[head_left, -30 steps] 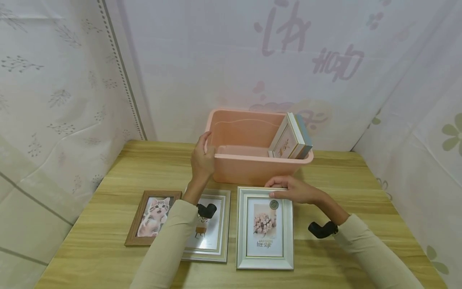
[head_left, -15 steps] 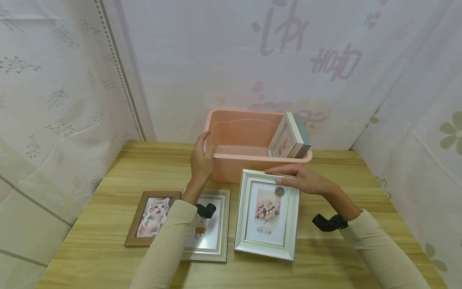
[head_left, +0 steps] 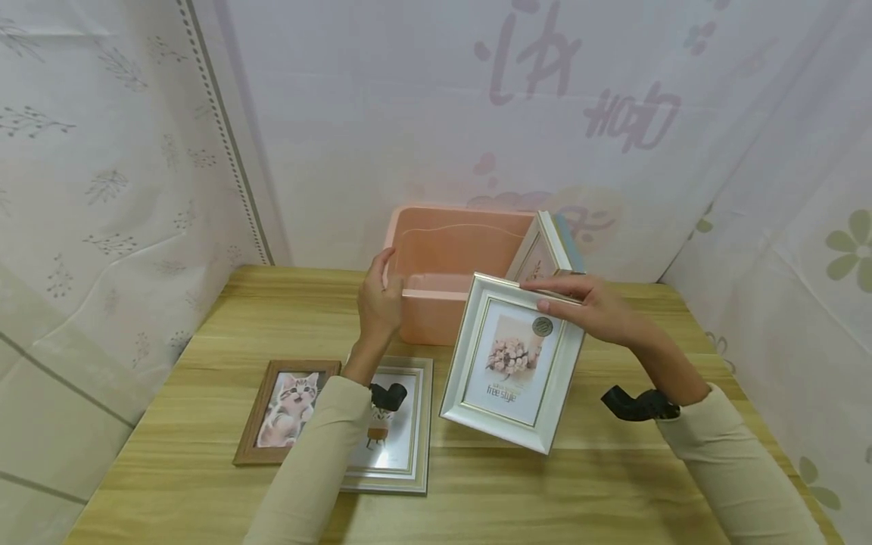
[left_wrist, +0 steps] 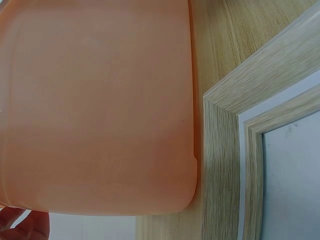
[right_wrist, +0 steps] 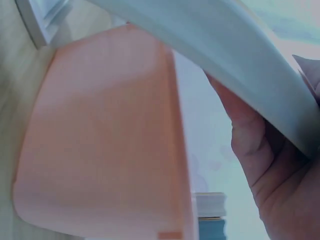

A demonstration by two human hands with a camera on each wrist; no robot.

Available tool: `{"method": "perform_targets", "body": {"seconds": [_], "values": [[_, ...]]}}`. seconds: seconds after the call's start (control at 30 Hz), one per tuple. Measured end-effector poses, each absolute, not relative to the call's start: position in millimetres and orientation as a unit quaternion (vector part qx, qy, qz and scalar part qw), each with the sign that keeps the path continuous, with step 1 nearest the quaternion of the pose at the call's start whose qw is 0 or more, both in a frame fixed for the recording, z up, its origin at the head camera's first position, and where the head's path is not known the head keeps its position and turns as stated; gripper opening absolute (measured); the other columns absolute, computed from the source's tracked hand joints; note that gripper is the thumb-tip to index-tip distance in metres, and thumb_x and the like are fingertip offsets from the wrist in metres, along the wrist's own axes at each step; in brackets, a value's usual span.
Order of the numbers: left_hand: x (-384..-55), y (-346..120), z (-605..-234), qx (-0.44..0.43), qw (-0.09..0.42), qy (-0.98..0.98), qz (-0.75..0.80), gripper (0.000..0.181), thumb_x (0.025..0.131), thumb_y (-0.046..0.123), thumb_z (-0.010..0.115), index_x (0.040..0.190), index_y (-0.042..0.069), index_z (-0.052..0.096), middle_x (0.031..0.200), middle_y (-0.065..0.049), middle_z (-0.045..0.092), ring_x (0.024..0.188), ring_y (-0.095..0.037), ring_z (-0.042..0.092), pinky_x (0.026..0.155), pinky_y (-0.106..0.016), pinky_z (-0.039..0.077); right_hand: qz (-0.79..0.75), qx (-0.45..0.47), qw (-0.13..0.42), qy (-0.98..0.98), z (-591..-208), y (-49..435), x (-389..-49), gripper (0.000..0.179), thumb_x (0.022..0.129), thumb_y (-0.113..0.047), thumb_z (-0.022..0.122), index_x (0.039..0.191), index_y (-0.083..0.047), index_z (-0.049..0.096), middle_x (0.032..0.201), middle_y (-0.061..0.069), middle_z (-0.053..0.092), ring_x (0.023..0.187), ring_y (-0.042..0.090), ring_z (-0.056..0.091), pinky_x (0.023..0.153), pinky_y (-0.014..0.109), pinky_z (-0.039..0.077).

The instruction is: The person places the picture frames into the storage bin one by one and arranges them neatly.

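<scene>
My right hand pinches the top edge of a white picture frame showing pink flowers and the words "free style". The frame hangs tilted in front of a pink plastic bin, overlapping its front right part. In the right wrist view the thumb and fingers grip the frame's edge. My left hand holds the bin's left rim near the front corner, its thumb over the edge. Inside the bin's right end, several picture frames stand leaning on edge, partly hidden by the held one.
A brown wooden frame with a kitten picture lies on the table at left. Beside it lies a light wood-coloured frame, partly covered by the left forearm. A patterned curtain hangs behind the bin.
The right hand has raised the white picture frame off the table, bringing it up toward the bin and tilting it. The left hand has stayed on the bin's rim.
</scene>
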State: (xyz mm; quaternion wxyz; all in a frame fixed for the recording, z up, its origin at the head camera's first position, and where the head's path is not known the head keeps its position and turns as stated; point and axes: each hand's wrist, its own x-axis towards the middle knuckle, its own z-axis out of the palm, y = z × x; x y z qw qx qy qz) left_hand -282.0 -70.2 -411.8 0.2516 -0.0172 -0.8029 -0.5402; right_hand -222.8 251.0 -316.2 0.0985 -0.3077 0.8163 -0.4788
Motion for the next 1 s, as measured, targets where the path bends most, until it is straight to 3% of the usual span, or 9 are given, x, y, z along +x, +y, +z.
{"method": "perform_targets", "body": {"seconds": [0.33, 0.63, 1.0], "values": [[-281.1, -69.6, -410.9, -0.014, 0.247, -0.804, -0.54, 0.048, 0.092, 0.009, 0.047, 0.139, 0.01, 0.055, 0.135, -0.014, 0.061, 0.05, -0.015, 0.029, 0.046, -0.032, 0.028, -0.469, -0.285, 0.016, 0.836, -297.9, 253.4, -226.0, 0.037, 0.098, -0.008, 0.058, 0.135, -0.003, 0.06, 0.106, 0.018, 0.071, 0.071, 0.022, 0.073, 0.056, 0.04, 0.058], [-281.0, -70.0, -410.2, -0.014, 0.246, -0.806, -0.539, 0.049, 0.091, 0.012, 0.046, 0.139, 0.009, 0.055, 0.138, -0.01, 0.06, 0.052, -0.016, 0.03, 0.047, -0.032, 0.028, -0.476, -0.248, -0.012, 0.844, -284.6, 258.5, -231.1, 0.039, 0.099, -0.014, 0.057, 0.138, -0.007, 0.059, 0.11, -0.002, 0.069, 0.071, 0.022, 0.073, 0.057, 0.039, 0.059], [-282.0, -70.1, -411.0, -0.014, 0.25, -0.804, -0.539, 0.049, 0.091, 0.012, 0.046, 0.139, 0.01, 0.056, 0.138, -0.009, 0.06, 0.051, -0.016, 0.029, 0.047, -0.033, 0.029, -0.473, -0.229, -0.043, 0.85, -271.8, 260.6, -234.3, 0.039, 0.099, -0.016, 0.059, 0.138, -0.009, 0.059, 0.105, -0.007, 0.07, 0.071, 0.02, 0.072, 0.057, 0.037, 0.058]]}}
